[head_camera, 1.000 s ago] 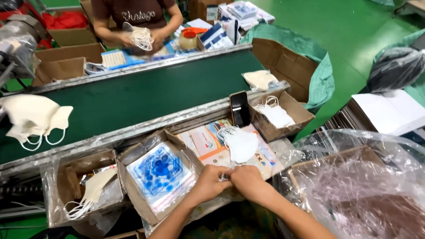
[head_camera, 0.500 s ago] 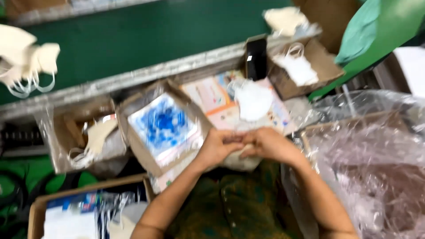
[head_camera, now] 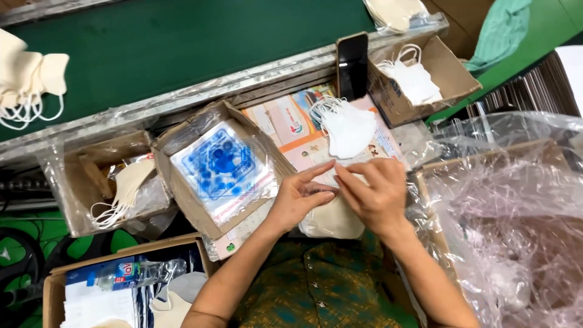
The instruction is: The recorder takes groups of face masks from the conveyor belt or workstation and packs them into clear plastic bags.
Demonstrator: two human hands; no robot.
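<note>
Conveyor belt (head_camera: 182, 48), dark green and flat, fills the top of the view, with a loose heap of cream masks (head_camera: 27, 79) lying at its left edge. Below its metal rail, at the right, a large carton lined with crinkled clear plastic (head_camera: 510, 200) stands open. On the counter (head_camera: 419, 143) sits a shallow cardboard box (head_camera: 182, 200) holding a stack of clear bags printed in blue (head_camera: 218, 167), and further left another plastic-lined box of cream masks (head_camera: 118, 188). A smaller carton of white masks (head_camera: 416, 79) stands at the upper right, a dark phone (head_camera: 352, 58) propped beside it, and one white mask (head_camera: 349, 130) lies on printed paper sheets (head_camera: 291, 124). The person's left hand (head_camera: 297, 197) and right hand (head_camera: 376, 194) meet just above the lap, fingertips pressed close together and pinching the top edge of a cream mask in a clear bag (head_camera: 331, 222), which hangs partly hidden beneath both palms. This packet looks very light, soft and limp, so it would likely sag if held by one corner; the film is probably slick and gives little grip. Holding it along the open edge between thumb and forefinger of each hand, as here, seems the surest hold, since the fabric inside cushions any squeeze and nothing about it appears fragile.
</note>
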